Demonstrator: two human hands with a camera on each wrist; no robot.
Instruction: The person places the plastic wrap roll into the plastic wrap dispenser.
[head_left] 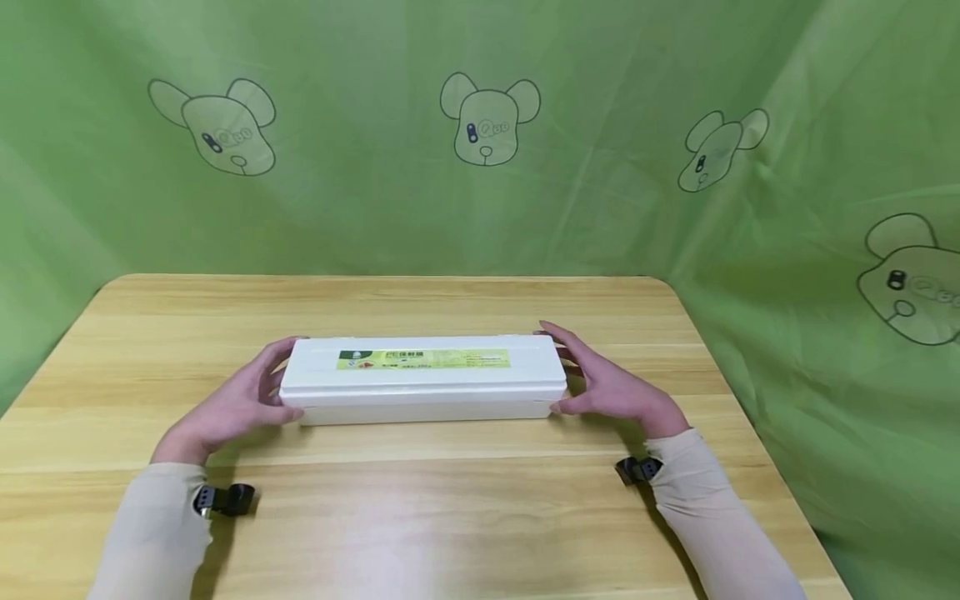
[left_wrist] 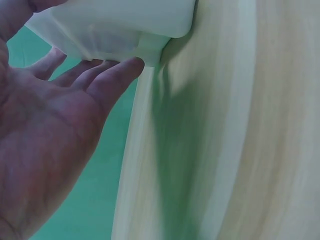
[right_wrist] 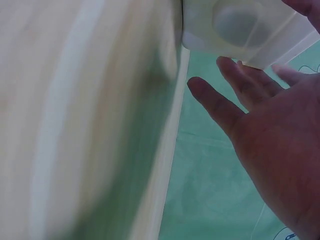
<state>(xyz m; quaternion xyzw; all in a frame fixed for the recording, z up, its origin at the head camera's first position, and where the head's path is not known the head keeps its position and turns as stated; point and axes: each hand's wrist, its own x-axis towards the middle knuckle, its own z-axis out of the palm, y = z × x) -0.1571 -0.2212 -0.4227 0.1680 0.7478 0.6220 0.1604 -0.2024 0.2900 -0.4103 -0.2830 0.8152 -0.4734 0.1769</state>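
A long white cling film box lies crosswise on the wooden table, its lid down and a green-yellow label on top. My left hand holds its left end, thumb at the front corner and fingers round the back. At the opposite end my right hand holds it the same way, thumb on the front corner. In the left wrist view, fingertips touch the box's end face. The right wrist view shows the other end of the box with a round form showing through; some fingers there stand slightly off it.
The wooden table has rounded far corners. Behind it and along the right side hangs a green curtain with printed bear heads. A black wrist camera sits on the left sleeve, another black camera on the right.
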